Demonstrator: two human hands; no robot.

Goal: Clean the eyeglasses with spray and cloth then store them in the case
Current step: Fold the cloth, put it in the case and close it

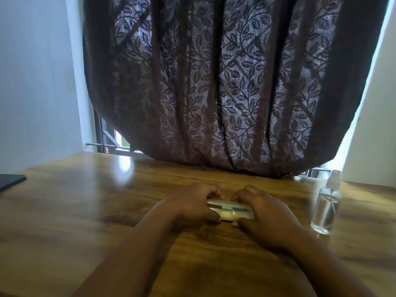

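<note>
A pale cream eyeglasses case (230, 211) lies on the wooden table (85, 211) in the middle of the head view. My left hand (190, 204) grips its left end, fingers curled over the far edge and thumb at the near edge. My right hand (263, 213) grips its right end the same way. A thin gap shows along the case's seam; its contents are hidden. A clear spray bottle (326, 209) stands upright to the right of my right hand. No glasses or cloth are visible.
A dark flat object (10, 181) lies at the table's left edge. A brown leaf-patterned curtain (225, 93) hangs down to the table's far edge, over a barred window. White walls stand left and right.
</note>
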